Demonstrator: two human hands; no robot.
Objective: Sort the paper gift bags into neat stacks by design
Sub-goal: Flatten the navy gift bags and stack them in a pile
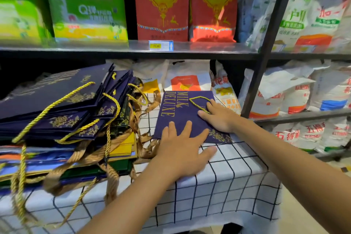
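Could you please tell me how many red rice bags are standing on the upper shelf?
2. One red rice bag stands at the shelf's centre above the price tag; the second red rice bag stands directly beside it on the right. Others may be hidden behind.

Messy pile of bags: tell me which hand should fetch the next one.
Left. The left hand lies nearer the messy pile, at the navy bag's near edge; the right hand presses that bag farther away.

The bench (pixel 224 186) is covered by a white cloth with dark squares; one flat dark blue bag (pixel 178 114) is laid on it at the right; a big messy pile of bags (pixel 62 119) is heaped on it at the left.
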